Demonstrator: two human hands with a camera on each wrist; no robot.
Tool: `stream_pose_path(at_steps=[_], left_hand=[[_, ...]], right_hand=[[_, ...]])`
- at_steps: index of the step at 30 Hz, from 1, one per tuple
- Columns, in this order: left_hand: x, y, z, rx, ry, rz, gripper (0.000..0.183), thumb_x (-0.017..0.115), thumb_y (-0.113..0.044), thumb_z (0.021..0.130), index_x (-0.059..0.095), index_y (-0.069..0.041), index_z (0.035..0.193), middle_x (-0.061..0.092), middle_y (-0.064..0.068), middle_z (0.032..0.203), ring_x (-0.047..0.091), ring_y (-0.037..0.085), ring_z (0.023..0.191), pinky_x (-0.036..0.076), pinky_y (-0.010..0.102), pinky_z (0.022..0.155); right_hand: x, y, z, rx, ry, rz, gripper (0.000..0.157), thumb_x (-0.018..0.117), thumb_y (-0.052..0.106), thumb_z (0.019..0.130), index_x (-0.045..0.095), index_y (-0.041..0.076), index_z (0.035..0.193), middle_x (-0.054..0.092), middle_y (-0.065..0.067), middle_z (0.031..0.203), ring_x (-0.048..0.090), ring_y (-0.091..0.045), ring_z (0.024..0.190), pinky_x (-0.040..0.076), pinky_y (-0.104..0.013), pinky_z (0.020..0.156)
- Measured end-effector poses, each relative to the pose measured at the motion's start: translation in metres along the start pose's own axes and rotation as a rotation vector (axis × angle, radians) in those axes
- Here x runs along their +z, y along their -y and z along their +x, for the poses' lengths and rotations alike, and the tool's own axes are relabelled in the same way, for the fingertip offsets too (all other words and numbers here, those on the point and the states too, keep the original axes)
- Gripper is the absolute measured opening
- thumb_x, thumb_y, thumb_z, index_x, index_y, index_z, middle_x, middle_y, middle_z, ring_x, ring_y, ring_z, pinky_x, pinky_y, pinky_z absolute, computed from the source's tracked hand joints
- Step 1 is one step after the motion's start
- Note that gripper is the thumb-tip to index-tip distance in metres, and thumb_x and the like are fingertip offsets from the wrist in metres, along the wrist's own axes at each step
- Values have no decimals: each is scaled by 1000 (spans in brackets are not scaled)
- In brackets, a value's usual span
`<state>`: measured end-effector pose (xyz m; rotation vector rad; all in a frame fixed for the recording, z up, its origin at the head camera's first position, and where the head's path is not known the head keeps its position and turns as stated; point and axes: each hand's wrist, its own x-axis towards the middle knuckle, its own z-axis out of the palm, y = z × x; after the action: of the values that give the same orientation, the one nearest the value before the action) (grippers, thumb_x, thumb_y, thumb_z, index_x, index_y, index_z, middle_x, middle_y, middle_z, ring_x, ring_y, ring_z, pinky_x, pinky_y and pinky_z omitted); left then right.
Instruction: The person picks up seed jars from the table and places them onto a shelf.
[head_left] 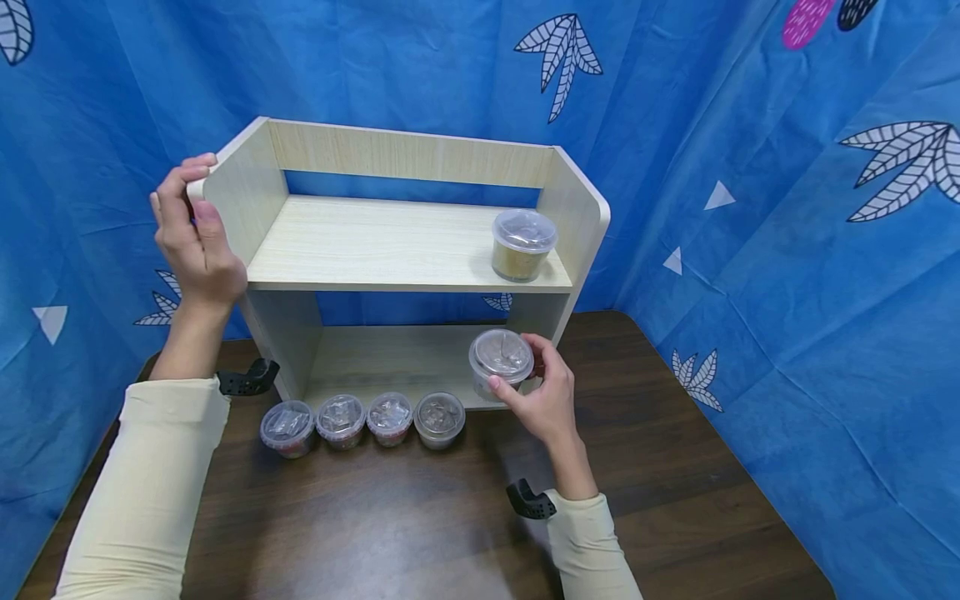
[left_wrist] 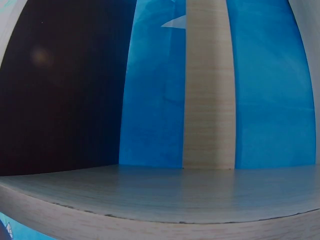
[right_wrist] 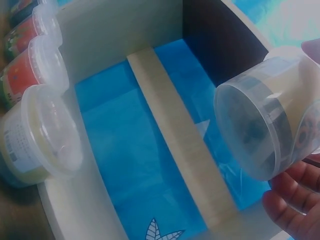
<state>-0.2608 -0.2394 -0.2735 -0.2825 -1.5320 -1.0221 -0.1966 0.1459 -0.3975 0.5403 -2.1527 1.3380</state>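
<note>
A two-tier pale wooden shelf (head_left: 408, 242) stands on the table. My left hand (head_left: 197, 237) grips the front edge of its upper left side panel (head_left: 243, 187), thumb toward the inner face. In my right hand (head_left: 543, 392) is a clear lidded plastic tub (head_left: 501, 354), held by its side in front of the lower tier's right end. The right wrist view shows this tub (right_wrist: 250, 127) with its see-through end facing the camera and fingers (right_wrist: 287, 192) against its wall. Another lidded tub (head_left: 522, 242) with yellowish contents sits on the upper tier's right end.
Several lidded tubs (head_left: 390, 417) stand in a row on the dark wooden table (head_left: 360, 533), along the shelf's front left. Blue patterned cloth (head_left: 420, 67) hangs behind the shelf and to the right. The lower tier (head_left: 390, 354) lies under the upper board.
</note>
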Motion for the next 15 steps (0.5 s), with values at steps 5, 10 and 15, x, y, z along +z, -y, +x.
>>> stream_pose_path(at_steps=[5, 10, 15], left_hand=[[0, 0, 0, 1, 0, -2, 36, 38, -14, 91, 56, -3, 119, 61, 2, 130, 48, 15, 119, 42, 26, 99], [0, -1, 0, 2, 2, 1, 35, 38, -14, 91, 56, -3, 119, 61, 2, 130, 48, 14, 119, 42, 26, 99], [-1, -1, 0, 3, 3, 3, 36, 38, -15, 91, 56, -3, 119, 61, 2, 130, 48, 15, 119, 42, 26, 99]], right_hand=[[-1, 5, 4, -10, -1, 27, 67, 79, 26, 71, 57, -2, 127, 66, -15, 109, 58, -25, 86, 49, -35, 67], [-1, 8, 7, -13, -5, 22, 66, 79, 31, 72, 57, -1, 127, 66, -13, 110, 57, -21, 86, 49, -31, 68], [-1, 13, 11, -24, -10, 8, 65, 78, 33, 73, 58, 1, 126, 66, -11, 109, 57, -19, 86, 49, -30, 67]])
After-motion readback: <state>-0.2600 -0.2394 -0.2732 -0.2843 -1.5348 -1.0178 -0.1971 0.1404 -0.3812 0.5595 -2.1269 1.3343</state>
